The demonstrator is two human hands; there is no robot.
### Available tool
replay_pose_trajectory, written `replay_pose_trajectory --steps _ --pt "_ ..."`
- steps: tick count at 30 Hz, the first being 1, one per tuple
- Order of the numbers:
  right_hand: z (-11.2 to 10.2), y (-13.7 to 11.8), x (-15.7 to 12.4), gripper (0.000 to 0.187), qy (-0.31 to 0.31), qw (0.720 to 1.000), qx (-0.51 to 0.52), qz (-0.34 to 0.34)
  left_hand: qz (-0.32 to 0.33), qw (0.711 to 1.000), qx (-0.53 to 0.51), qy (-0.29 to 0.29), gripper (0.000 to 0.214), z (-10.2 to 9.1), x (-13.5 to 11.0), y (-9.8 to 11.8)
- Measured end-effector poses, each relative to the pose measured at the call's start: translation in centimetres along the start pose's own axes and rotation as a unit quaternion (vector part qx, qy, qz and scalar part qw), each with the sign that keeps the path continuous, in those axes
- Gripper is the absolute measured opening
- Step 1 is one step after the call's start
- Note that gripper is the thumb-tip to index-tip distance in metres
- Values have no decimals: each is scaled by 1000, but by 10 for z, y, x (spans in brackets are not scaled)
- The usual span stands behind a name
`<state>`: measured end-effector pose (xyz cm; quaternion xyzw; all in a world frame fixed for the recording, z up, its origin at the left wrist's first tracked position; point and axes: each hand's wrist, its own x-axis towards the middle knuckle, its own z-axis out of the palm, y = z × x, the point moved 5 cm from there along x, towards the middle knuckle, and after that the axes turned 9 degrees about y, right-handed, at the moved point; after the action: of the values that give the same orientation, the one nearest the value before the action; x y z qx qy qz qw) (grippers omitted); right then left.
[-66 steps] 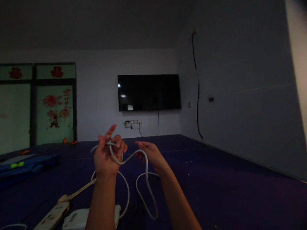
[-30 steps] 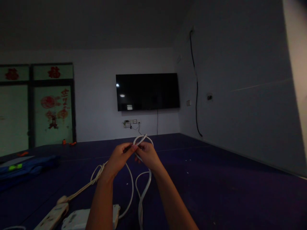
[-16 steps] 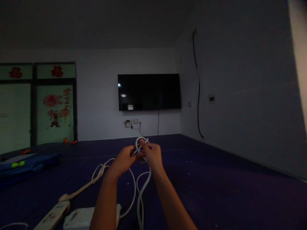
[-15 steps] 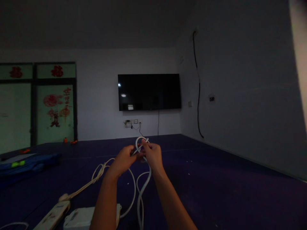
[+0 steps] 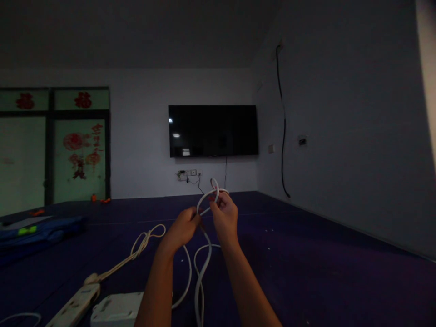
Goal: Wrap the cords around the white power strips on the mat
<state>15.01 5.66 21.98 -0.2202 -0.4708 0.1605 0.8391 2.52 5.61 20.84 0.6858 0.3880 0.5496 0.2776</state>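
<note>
A white cable (image 5: 203,268) rises from the purple surface and forms loops between my two hands. My left hand (image 5: 184,229) is closed on the cable at the lower left of the loop. Higher up and to the right, my right hand (image 5: 225,218) pinches the cable where strands cross, and a small loop stands above its fingers. Behind my left forearm lies a white box (image 5: 117,310), partly hidden; a white cable curves out beside it. Left of the box is a white power strip (image 5: 75,305) with a bundled cream cord (image 5: 145,243).
Blue clothing (image 5: 51,234) with a yellow-green patch lies at the left. Small orange objects (image 5: 93,198) rest near the glass door. A television (image 5: 214,131) hangs on the far wall above sockets. A black cable (image 5: 283,136) runs down the right wall.
My right hand has moved up and to the right, apart from my left. The cable loop between them has widened, and a small loop now sticks up above the right fingers.
</note>
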Motion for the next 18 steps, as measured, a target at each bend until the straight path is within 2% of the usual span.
replay_pose_trajectory --steps 5,8,13,18 --pt "-5 1 8 32 -49 997 3 52 6 995 -51 89 22 -18 5 -3" --pt "-11 -4 14 27 -51 996 23 67 8 983 -86 162 26 -36 5 -4" --pt "-23 -8 22 20 -4 992 81 98 6 955 -136 265 36 -63 0 -6" --pt "-27 -11 25 18 15 984 122 130 -5 937 -172 305 40 -73 -5 -6"
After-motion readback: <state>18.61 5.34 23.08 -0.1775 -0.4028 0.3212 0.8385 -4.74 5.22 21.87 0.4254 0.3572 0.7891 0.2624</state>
